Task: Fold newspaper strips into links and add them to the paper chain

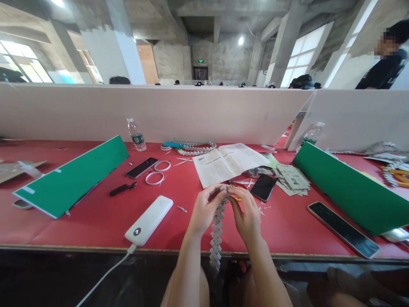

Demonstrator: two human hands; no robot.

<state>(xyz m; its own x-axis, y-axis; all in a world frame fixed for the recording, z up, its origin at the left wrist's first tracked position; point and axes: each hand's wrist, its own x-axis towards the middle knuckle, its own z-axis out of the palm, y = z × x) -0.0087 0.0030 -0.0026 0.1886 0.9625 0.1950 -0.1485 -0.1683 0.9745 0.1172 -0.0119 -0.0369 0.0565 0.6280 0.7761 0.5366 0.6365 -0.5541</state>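
A zigzag chain of folded grey paper [216, 234] hangs from my fingers and drops past the table's front edge. My left hand [207, 207] pinches its upper end between thumb and fingers. On the other side, my right hand [246, 209] closes on the same end, its fingertips meeting those of the left. Just beyond my hands lies a spread newspaper sheet [228, 162]. Partly hidden behind my right hand are scissors with red and yellow handles [236, 198]. A small folded paper scrap [182, 209] rests left of my hands.
Left on the red table [105, 226] are a white power bank [149, 221], a phone [142, 167], tape rolls [154, 178] and a bottle [136, 135]. At right are two phones [263, 187], paper pieces [291, 178] and a green board [348, 187]. Another green board [76, 179] stands left.
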